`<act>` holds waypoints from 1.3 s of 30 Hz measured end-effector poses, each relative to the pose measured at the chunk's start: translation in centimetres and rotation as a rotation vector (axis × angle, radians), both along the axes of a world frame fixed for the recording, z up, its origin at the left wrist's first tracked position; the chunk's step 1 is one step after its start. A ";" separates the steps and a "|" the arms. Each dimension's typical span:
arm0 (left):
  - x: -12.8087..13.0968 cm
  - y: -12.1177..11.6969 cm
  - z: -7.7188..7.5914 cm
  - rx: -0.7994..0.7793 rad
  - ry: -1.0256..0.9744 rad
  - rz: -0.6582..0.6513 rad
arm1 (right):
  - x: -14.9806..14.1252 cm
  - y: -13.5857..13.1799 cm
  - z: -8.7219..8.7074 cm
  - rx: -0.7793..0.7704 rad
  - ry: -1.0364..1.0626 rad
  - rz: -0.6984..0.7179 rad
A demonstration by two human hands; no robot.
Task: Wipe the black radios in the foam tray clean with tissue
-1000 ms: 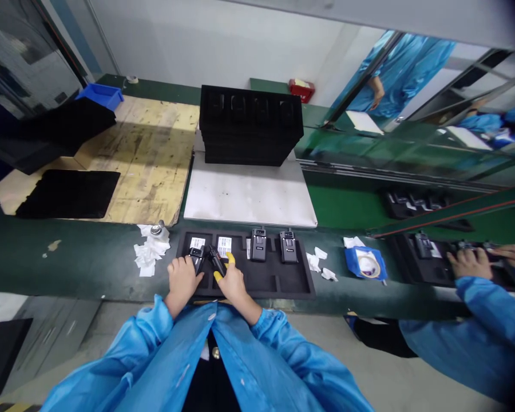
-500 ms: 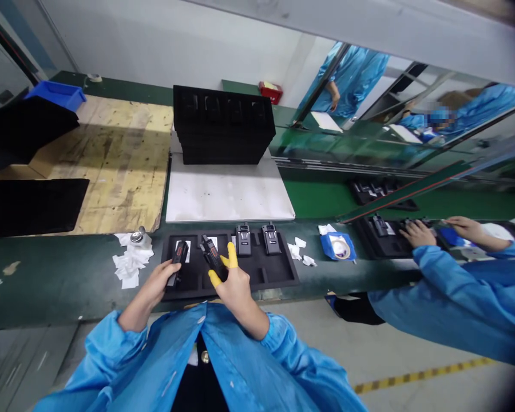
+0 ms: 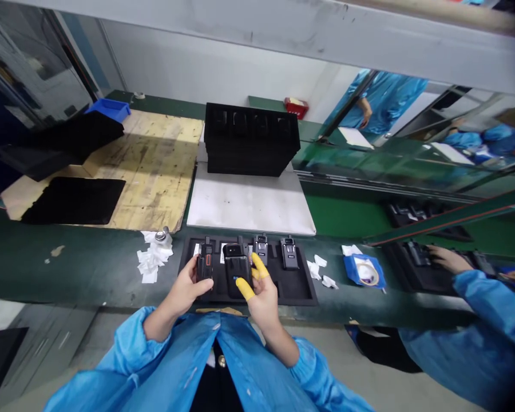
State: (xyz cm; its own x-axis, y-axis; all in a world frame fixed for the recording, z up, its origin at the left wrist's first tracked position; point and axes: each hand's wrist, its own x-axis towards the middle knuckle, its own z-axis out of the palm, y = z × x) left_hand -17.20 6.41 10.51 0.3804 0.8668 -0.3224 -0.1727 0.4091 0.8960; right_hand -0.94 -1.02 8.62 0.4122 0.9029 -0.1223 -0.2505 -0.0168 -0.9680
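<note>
My left hand (image 3: 187, 289) is closed on a black handheld device (image 3: 205, 264), held edge-on so an orange button shows on its side. Yellow finger cots cover the thumb and a finger of my right hand (image 3: 264, 294), which grips a second black handheld device (image 3: 237, 269) with its glossy flat face and small blue lettering turned up. Both devices are above a black foam tray (image 3: 298, 292). Two similar devices with metal clips, one (image 3: 261, 250) left of the other (image 3: 289, 253), lie in the tray's far right part. White labels are partly visible behind the held devices.
Crumpled white wipes (image 3: 151, 263) and a small metal-topped bottle (image 3: 162, 234) lie left of the tray. Right of it are paper scraps (image 3: 321, 270) and a tape roll (image 3: 367, 272) on blue material. Stacked black trays (image 3: 251, 143) stand behind. A co-worker's hand (image 3: 450, 260) works at the right.
My right hand has turned its device from edge-on to show the flat face. The left device is now more upright, and the two are closer together. The whole view has shifted.
</note>
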 end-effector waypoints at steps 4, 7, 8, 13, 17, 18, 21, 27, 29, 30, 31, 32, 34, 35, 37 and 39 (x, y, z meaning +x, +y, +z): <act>-0.4 0.0 0.3 -0.063 -0.059 -0.004 | 0.7 0.7 0.8 -0.087 0.414 0.110; -0.9 0.5 0.0 -0.223 -0.129 0.084 | 1.3 1.2 0.9 -0.214 0.713 0.188; -1.0 0.8 -0.2 -0.283 -0.147 0.128 | 1.4 1.4 1.0 -0.232 0.786 0.199; -1.3 1.8 -0.7 -0.406 -0.182 0.226 | 1.3 2.0 1.7 -0.253 1.047 0.180; -1.5 1.5 0.3 -0.402 -0.314 0.098 | 1.1 2.0 1.4 -0.240 1.031 0.175; -1.6 1.3 0.5 -0.369 -0.341 0.025 | 1.1 2.0 1.2 -0.226 1.001 0.185; -1.8 0.9 0.9 -0.228 -0.347 -0.173 | 1.0 1.9 0.7 -0.201 0.966 0.204; -1.1 0.3 0.4 0.062 -0.139 -0.226 | 0.8 1.8 0.4 -0.204 1.044 0.201; -0.8 0.3 0.2 0.131 -0.052 -0.195 | 0.8 1.9 0.3 -0.197 1.042 0.207; -0.7 0.3 0.0 0.158 -0.022 -0.179 | 0.9 1.9 0.3 -0.195 1.038 0.211; -0.6 0.3 -0.1 0.180 0.002 -0.165 | 0.9 1.9 0.2 -0.195 1.035 0.216; -0.6 0.4 -0.3 0.194 0.023 -0.155 | 0.9 1.9 0.1 -0.197 1.033 0.220; -0.5 0.3 -0.4 0.203 0.056 -0.151 | 0.9 2.0 0.0 -0.207 1.034 0.218; -0.5 0.3 -0.5 0.201 0.069 -0.153 | 0.9 2.0 0.0 -0.215 1.036 0.214; -0.4 0.1 -0.3 0.187 0.087 -0.160 | 0.9 1.9 0.1 -0.230 1.041 0.207; -0.2 -0.1 0.2 0.162 0.085 -0.153 | 1.0 1.9 0.4 -0.242 1.046 0.195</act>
